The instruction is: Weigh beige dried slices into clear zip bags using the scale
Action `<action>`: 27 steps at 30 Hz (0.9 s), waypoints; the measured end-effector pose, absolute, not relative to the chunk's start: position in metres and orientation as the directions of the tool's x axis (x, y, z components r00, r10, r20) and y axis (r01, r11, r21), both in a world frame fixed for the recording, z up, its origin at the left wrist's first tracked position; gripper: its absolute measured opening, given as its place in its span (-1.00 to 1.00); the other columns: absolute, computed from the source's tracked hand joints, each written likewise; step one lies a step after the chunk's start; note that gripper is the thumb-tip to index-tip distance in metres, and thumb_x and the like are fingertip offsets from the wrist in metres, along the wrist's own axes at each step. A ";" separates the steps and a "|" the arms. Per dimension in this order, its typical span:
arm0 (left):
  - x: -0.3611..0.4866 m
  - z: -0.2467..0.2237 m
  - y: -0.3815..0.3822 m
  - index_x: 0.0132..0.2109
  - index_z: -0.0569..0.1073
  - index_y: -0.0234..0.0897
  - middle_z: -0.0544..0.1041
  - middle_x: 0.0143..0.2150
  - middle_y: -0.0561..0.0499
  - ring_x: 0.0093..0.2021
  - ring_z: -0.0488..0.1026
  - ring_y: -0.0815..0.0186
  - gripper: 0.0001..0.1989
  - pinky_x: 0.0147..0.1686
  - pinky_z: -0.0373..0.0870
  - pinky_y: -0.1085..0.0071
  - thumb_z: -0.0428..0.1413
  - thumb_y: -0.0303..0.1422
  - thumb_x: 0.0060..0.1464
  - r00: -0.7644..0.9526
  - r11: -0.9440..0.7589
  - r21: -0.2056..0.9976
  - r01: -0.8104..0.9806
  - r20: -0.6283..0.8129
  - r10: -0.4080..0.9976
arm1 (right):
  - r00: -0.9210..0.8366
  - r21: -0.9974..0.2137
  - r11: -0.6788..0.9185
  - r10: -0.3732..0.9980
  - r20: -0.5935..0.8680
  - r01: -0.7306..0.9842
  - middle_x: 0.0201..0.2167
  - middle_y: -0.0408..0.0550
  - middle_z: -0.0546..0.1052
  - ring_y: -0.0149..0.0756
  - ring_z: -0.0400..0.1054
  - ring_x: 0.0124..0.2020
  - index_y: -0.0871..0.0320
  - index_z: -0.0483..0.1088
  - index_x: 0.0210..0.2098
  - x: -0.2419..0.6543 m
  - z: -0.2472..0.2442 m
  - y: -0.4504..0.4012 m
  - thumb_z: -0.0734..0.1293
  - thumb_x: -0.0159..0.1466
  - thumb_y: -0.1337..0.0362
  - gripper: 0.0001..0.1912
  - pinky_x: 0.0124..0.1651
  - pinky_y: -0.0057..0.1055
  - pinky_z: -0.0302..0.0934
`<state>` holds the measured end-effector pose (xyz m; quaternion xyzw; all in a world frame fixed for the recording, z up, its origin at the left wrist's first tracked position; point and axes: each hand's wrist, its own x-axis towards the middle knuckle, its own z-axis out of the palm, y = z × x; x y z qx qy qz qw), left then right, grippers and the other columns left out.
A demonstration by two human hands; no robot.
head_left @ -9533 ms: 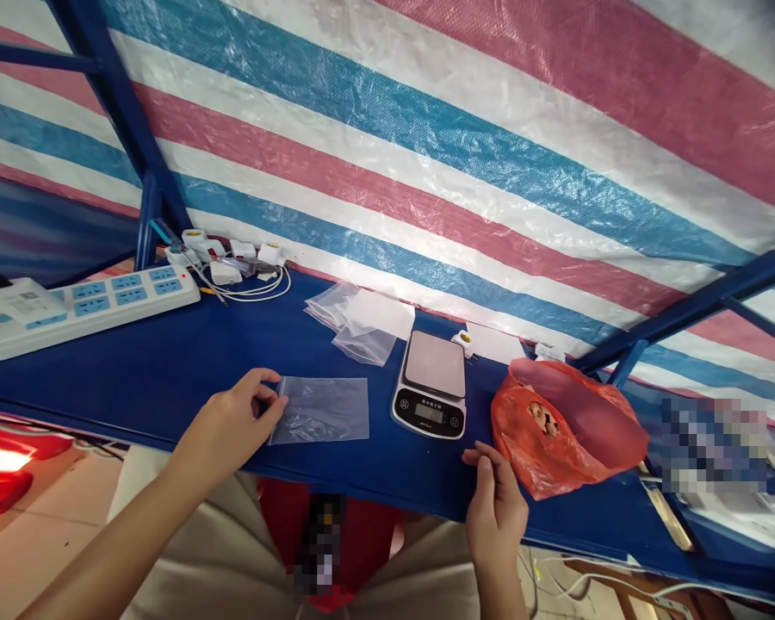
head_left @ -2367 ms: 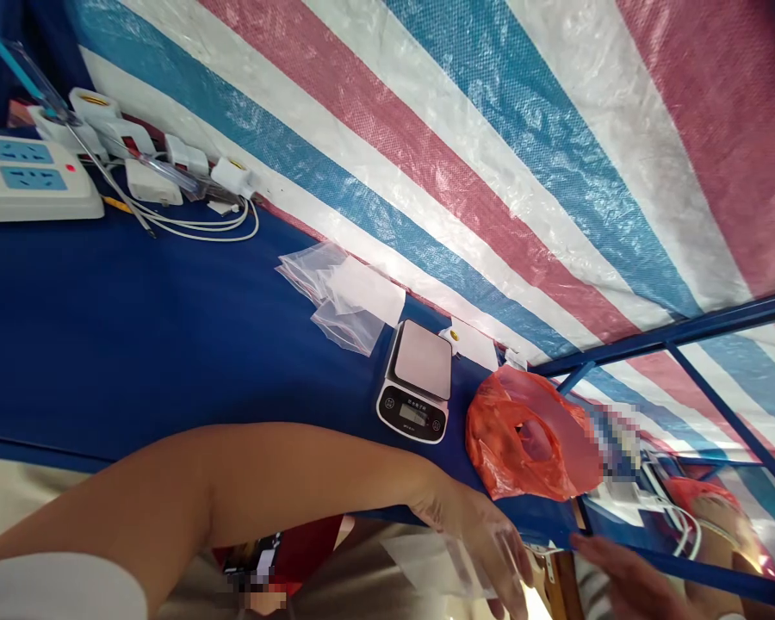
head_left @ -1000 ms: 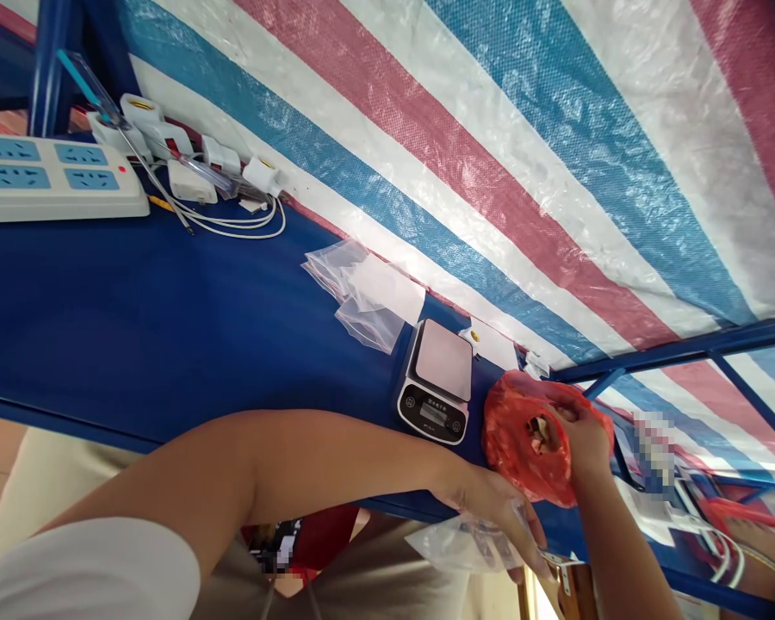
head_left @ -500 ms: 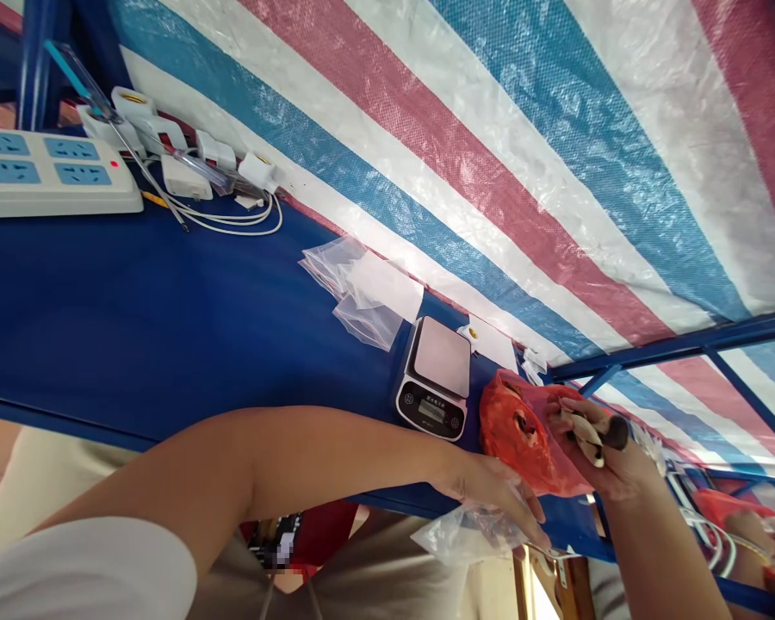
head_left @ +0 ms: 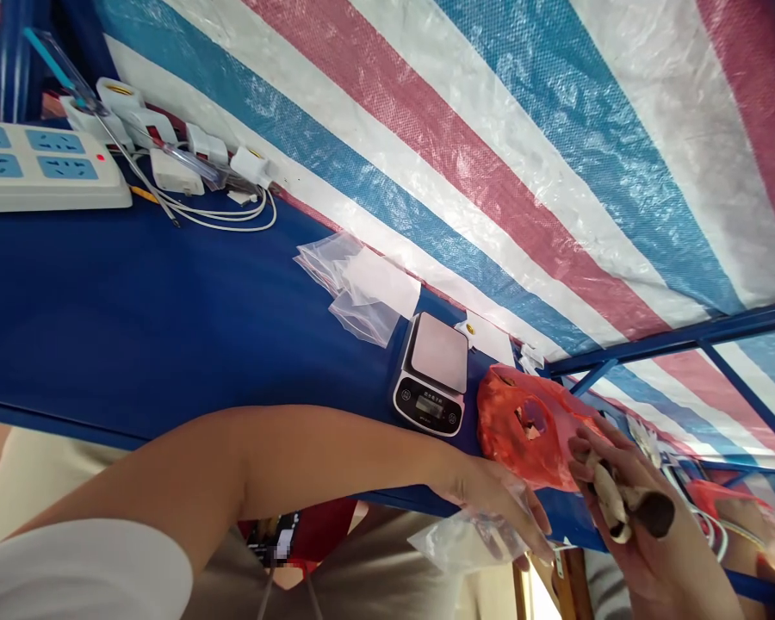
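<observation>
My left hand (head_left: 500, 504) holds a clear plastic bag (head_left: 449, 544) below the table's front edge, its fingers curled over the bag. Past it to the right, my right hand (head_left: 639, 482) is turned palm up. In its cupped palm lie a few cream and dark brown pieces (head_left: 610, 508) that look like mushrooms. A red plastic bag (head_left: 513, 443) sits on the table, its mouth gaping, just left of my right fingers. Left of that bag stands a digital kitchen scale (head_left: 434, 366) with a bare plate; its display cannot be read.
Flat clear bags (head_left: 365, 314) lie behind the scale on the blue table (head_left: 168, 319). At far left sit a power strip (head_left: 45, 168), white plugs and a cable (head_left: 232, 220). Striped sheeting (head_left: 426, 138) walls the back. Another person's hand (head_left: 742, 517) shows at the right edge.
My right hand has moved right and towards me, away from the red bag, with the mushroom-like pieces in its palm. My left hand stays nearly still with the clear bag.
</observation>
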<state>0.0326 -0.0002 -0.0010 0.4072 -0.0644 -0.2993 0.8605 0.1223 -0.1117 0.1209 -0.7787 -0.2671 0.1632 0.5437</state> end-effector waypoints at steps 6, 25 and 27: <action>0.027 0.006 -0.010 -0.11 0.45 -0.20 0.63 -0.25 0.14 -0.30 0.62 0.37 -0.22 -0.26 0.57 0.42 0.42 -0.75 -0.59 0.762 0.459 0.759 0.462 -0.075 -0.644 | 0.870 -0.706 -0.511 0.340 0.358 0.491 -0.08 0.07 0.55 -0.20 0.44 -0.32 0.13 0.44 0.08 0.079 0.128 -0.116 0.55 -0.08 -0.05 -0.22 -0.37 -0.33 0.35; 0.027 0.000 -0.018 -0.22 0.62 -0.25 0.61 -0.16 0.10 -0.20 0.61 0.37 -0.45 -0.18 0.58 0.45 0.45 -0.61 -0.53 0.763 0.507 0.756 0.414 0.016 -0.646 | 0.573 -0.218 -0.571 0.571 0.588 0.792 -0.18 0.14 0.57 -0.05 0.44 -0.25 0.19 0.53 -0.08 0.080 0.105 -0.146 0.41 0.24 -0.05 -0.55 -0.15 -0.18 0.30; 0.025 0.001 -0.016 -0.20 0.61 -0.23 0.61 -0.14 0.12 -0.20 0.61 0.37 -0.43 -0.18 0.58 0.44 0.45 -0.61 -0.52 0.768 0.511 0.755 0.411 0.016 -0.641 | 0.481 -0.151 -0.508 0.619 0.621 0.848 -0.21 0.11 0.56 -0.14 0.42 -0.31 0.19 0.52 -0.08 0.081 0.105 -0.147 0.41 0.29 0.00 -0.61 -0.21 -0.24 0.29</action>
